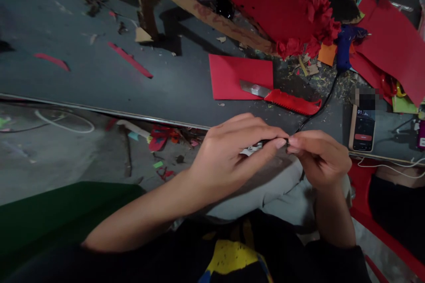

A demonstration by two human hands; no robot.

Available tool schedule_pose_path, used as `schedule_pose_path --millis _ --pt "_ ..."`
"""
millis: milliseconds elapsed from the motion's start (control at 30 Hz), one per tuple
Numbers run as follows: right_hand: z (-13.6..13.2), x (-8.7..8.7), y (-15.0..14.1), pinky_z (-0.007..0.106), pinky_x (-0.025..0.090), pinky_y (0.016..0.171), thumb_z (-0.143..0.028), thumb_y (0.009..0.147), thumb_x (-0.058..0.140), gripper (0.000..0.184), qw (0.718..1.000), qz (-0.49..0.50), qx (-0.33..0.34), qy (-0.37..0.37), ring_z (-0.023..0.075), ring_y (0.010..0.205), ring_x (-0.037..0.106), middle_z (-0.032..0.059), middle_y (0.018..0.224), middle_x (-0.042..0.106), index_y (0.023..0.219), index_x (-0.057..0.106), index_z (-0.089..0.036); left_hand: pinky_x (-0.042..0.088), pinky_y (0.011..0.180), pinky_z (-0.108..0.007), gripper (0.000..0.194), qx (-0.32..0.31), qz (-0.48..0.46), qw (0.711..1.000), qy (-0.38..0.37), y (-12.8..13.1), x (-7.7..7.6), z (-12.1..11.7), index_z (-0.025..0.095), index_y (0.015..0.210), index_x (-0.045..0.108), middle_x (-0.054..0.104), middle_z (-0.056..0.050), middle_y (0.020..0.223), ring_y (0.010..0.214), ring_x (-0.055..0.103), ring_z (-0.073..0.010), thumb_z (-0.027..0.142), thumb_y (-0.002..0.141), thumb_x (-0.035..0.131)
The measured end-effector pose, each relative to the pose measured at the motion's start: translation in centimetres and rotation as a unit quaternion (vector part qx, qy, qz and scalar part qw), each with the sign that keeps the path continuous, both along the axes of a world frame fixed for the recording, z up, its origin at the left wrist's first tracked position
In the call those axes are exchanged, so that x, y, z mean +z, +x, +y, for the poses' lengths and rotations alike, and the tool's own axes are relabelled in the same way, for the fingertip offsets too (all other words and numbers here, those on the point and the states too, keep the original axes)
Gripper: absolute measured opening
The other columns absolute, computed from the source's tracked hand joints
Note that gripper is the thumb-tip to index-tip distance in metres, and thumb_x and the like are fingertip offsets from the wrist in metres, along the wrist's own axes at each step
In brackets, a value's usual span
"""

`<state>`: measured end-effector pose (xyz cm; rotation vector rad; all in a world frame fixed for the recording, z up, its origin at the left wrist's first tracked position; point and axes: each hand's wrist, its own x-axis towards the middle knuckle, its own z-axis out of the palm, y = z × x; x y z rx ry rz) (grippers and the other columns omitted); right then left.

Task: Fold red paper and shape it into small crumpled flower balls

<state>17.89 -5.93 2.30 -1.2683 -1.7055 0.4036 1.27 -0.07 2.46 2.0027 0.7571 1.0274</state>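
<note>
In front of my lap, just off the table's near edge, both hands meet at their fingertips. My left hand (229,146) pinches something thin and dark between thumb and forefinger. My right hand (320,154) is closed at the same spot, thumb against fingers. A black cord (328,93) runs from a blue glue gun (345,48) down to these fingertips and seems to be what they hold; the fingers cover most of it. Beyond my hands lies a red-handled utility knife (292,101), its blade out, resting partly on a red paper rectangle (239,70).
A large red piece with ruffled paper flowers (312,13) fills the back. Red paper sheets (395,40) lie at the right, above a phone (363,128). Red strips (129,59) and scraps are strewn over the grey table (86,79). A red chair (361,185) stands at the right.
</note>
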Motion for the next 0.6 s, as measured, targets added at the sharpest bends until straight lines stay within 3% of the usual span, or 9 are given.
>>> schedule_pose_path --millis 267,600 --pt "-0.05 -0.39 0.07 0.021 0.052 0.059 0.003 0.078 0.051 0.028 1.0 -0.016 0.006 0.003 0.0094 0.069 0.063 -0.0029 0.077 0.067 0.088 0.06 -0.022 0.047 0.065 -0.021 0.005 -0.035 -0.014 0.999 0.038 0.1 -0.39 0.29 0.012 0.086 0.063 0.069 -0.003 0.076 0.066 0.058 -0.0099 0.009 0.086 0.059" --pt "0.13 -0.84 0.22 0.025 0.045 0.059 -0.005 0.086 0.04 0.02 0.998 -0.027 0.053 -0.026 0.0112 0.07 0.056 -0.0017 0.074 0.057 0.084 0.048 -0.023 0.048 0.066 -0.024 0.007 -0.04 -0.018 0.999 -0.001 0.37 -0.37 -0.06 0.015 0.086 0.063 0.069 -0.002 0.078 0.067 0.058 -0.0107 0.011 0.087 0.056"
